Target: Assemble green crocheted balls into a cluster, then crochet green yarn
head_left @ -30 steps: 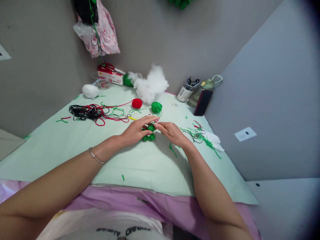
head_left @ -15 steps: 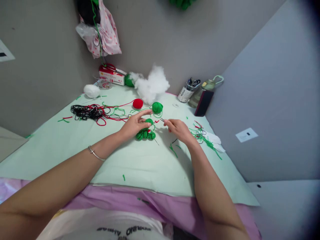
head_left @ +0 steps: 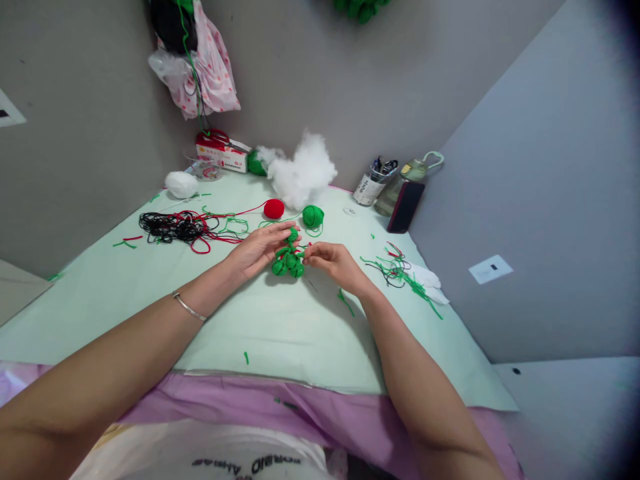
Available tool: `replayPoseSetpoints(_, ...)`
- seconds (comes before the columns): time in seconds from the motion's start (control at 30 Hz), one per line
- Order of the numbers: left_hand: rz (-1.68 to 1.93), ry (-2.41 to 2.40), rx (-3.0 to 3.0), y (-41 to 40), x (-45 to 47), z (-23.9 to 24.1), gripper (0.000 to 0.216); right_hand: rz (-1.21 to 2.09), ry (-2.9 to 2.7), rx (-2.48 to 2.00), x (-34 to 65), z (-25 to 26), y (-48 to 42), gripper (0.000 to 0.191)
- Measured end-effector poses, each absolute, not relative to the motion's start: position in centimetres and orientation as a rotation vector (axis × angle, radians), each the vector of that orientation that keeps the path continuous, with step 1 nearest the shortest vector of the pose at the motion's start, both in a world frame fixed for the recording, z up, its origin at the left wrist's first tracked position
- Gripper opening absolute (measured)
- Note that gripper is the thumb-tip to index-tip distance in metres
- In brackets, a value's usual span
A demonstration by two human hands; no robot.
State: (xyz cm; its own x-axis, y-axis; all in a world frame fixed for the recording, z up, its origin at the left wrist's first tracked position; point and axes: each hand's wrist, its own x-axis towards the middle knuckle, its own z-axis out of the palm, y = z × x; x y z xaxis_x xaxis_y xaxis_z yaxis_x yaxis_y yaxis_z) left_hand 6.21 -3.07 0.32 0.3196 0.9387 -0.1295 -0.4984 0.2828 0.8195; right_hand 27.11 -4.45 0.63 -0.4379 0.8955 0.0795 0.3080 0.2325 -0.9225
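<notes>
A green crocheted piece (head_left: 289, 265) made of several small round balls with dark lines hangs just above the table. My left hand (head_left: 257, 250) holds it from the left, its fingers behind the upper ball and the thumb hidden by the piece. At its right side my right hand (head_left: 333, 263) is closed in a pinch, fingertips touching or almost touching it. What lies between those fingertips is too small to make out. A bit of red shows between the balls. Just behind the hands rest a green yarn ball (head_left: 313, 217) and a red yarn ball (head_left: 273, 209).
Tangled black yarn (head_left: 173, 227) and a white yarn ball (head_left: 181, 185) lie on the left. White stuffing (head_left: 303, 170) sits at the back. A pen cup (head_left: 369, 189), a bottle (head_left: 393, 199) and a phone (head_left: 407, 207) stand back right, near yarn scraps (head_left: 407, 277).
The green crocheted piece has been raised and turned in my left hand. My right hand has moved left and down to its side; the thin metal tool seen in it earlier is no longer distinct.
</notes>
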Motion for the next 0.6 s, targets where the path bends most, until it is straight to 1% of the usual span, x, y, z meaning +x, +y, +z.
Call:
replayPoseSetpoints(0.07,1.095,0.699,0.76,-2.8,6.1,0.0,0.031,1.244,-1.793,-1.102,27.2,0.9,-4.4,0.016)
replayPoseSetpoints(0.17,1.11,0.685,0.774,-2.5,6.1,-0.4,0.027,1.138,-1.787,-1.057,26.8,1.1,-4.7,0.029)
replayPoseSetpoints(0.2,1.111,0.686,0.782,-2.5,6.1,-0.6,0.025,1.046,-1.813,-1.041,26.5,1.1,-4.9,0.03)
replayPoseSetpoints(0.3,1.105,0.72,0.795,-2.6,6.4,-0.9,0.022,0.605,-2.018,-1.031,25.5,0.7,-5.4,0.022)
replayPoseSetpoints(0.43,1.077,0.721,0.87,-2.8,6.7,-1.3,0.018,-0.005,-2.465,-1.047,24.6,0.2,-5.9,0.033)
replayPoseSetpoints(0.53,1.08,0.716,0.9,-2.8,6.8,-1.5,0.016,-0.279,-2.556,-1.094,24.4,0.1,-6.0,0.03)
replayPoseSetpoints(0.6,1.086,0.719,0.854,-2.7,6.8,-1.5,0.014,-0.348,-2.535,-1.113,24.5,0.2,-5.9,0.027)
